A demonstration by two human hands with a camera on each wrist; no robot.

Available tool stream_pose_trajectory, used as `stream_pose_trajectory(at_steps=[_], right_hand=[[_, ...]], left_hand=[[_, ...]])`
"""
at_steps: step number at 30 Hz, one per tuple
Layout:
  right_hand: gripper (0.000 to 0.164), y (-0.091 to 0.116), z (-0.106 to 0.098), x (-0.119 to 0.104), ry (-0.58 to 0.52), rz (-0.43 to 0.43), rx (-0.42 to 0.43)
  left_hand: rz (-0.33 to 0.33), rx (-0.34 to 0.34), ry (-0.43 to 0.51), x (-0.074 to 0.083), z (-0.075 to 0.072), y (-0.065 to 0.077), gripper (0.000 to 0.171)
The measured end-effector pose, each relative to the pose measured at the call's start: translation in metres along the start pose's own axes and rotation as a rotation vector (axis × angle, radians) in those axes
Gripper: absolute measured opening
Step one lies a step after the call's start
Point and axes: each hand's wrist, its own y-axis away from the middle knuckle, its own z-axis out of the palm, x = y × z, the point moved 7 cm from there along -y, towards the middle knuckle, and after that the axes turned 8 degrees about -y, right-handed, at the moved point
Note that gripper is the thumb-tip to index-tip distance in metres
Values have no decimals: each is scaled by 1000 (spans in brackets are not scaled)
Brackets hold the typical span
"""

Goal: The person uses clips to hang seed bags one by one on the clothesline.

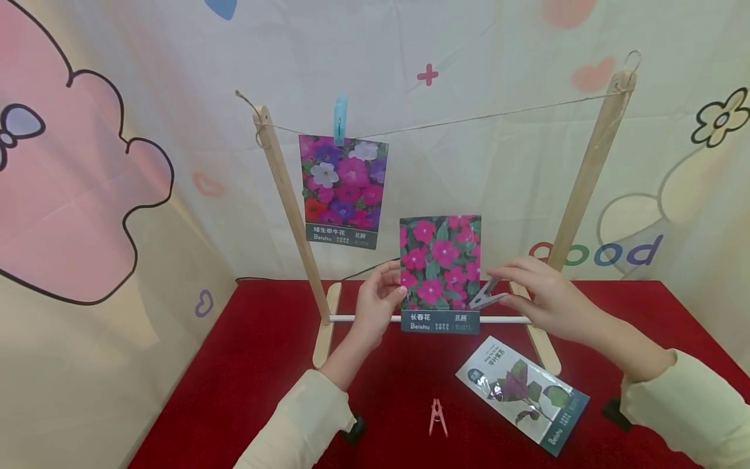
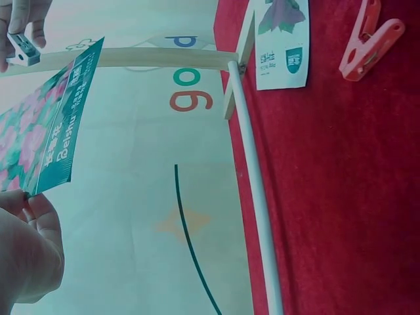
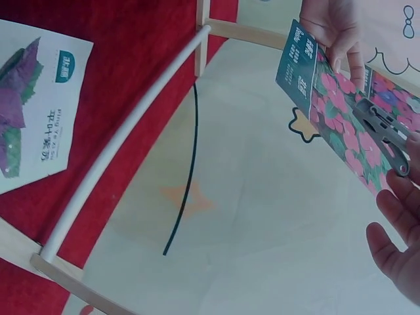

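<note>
My left hand (image 1: 377,301) pinches the left edge of a seed packet (image 1: 441,264) with pink flowers, held upright in front of the wooden rack. Between the thumb and fingers of my right hand (image 1: 541,296) is a grey clothespin (image 1: 487,296), its tips beside the packet's lower right in the head view. In the right wrist view the clothespin (image 3: 380,125) overlaps the packet's flower picture. A second packet (image 1: 346,189), showing mixed petunias, hangs from the string (image 1: 445,122) by a light blue clothespin (image 1: 340,120).
On the red cloth (image 1: 246,391) lie a packet with purple and green leaves (image 1: 521,397) and a pink clothespin (image 1: 437,417). The rack's wooden posts (image 1: 592,169) carry the string, and a white rod (image 1: 346,318) joins them low down. A printed curtain hangs behind.
</note>
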Motion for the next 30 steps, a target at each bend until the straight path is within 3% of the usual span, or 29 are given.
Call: stream_pose_trajectory(at_steps=[10,15,22,26,30], right_hand=[[50,-9,-11,-2,14,-20,6],[34,-17,-20,-5,2,-73,28],[48,-27,-34,-7,11,-104,72],[34,-33,-43,-8,26,-100,86],[53,-40,-50,-11,38,-96,101]], left_hand=[[13,-6,6,12,1,-3,38],[31,-6,16,19,2,-5,38],[62,-3,12,27,1,-8,39],[66,0,18,33,1,-10,39],[77,17,47,38,0,-11,39]])
